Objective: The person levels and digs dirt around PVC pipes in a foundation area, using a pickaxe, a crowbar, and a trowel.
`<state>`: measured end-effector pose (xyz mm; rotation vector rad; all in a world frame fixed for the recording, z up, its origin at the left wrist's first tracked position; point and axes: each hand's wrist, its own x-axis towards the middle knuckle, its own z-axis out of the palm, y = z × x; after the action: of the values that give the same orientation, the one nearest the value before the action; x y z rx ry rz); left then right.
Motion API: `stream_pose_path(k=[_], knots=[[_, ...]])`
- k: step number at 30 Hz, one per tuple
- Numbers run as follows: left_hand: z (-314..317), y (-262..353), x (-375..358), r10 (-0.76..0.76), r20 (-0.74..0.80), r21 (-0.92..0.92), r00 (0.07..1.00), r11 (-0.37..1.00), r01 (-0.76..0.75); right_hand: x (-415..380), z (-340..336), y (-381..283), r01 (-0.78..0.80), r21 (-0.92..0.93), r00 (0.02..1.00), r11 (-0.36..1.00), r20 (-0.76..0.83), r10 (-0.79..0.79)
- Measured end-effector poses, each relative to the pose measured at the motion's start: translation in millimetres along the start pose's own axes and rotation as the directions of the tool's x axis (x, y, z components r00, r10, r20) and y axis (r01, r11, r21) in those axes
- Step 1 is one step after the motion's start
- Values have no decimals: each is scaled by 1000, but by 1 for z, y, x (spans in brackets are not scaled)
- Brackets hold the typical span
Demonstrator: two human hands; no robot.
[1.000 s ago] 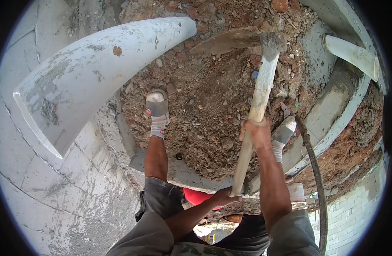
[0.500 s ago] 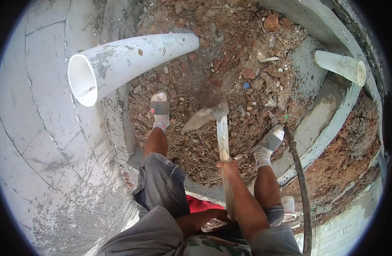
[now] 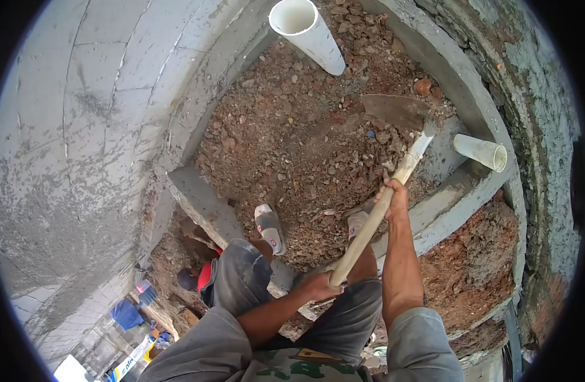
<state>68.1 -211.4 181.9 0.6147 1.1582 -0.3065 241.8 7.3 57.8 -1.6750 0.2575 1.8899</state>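
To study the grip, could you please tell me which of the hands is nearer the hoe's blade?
The right hand, partway along the hoe's handle; the left hand grips its butt end.

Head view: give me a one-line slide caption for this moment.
Left hand and right hand grip a long-handled hoe, rubbly soil underfoot.
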Motion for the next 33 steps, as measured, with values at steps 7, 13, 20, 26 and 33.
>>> stream_pose_path(k=[7, 13, 20, 26, 33], knots=[[-111, -16, 71, 147, -186, 436, 971, 898, -52, 34, 40, -2, 339, 124, 941, 932, -60, -334], [-171, -173, 99, 151, -308, 231, 939, 970, -80, 143, 154, 195, 212, -430, 953, 878, -109, -284], [-116, -233, 70, -182, -187, -233, 965, 963, 137, 155, 194, 297, -100, -737, 991, 668, -134, 0], [-94, -192, 83, -209, -243, -314, 947, 941, 127, 158, 173, 280, -127, -811, 992, 571, -121, 49], [164, -143, 34, -193, 179, -512, 965, 819, 259, -27, -4, 270, -221, -828, 975, 515, -176, 136]])
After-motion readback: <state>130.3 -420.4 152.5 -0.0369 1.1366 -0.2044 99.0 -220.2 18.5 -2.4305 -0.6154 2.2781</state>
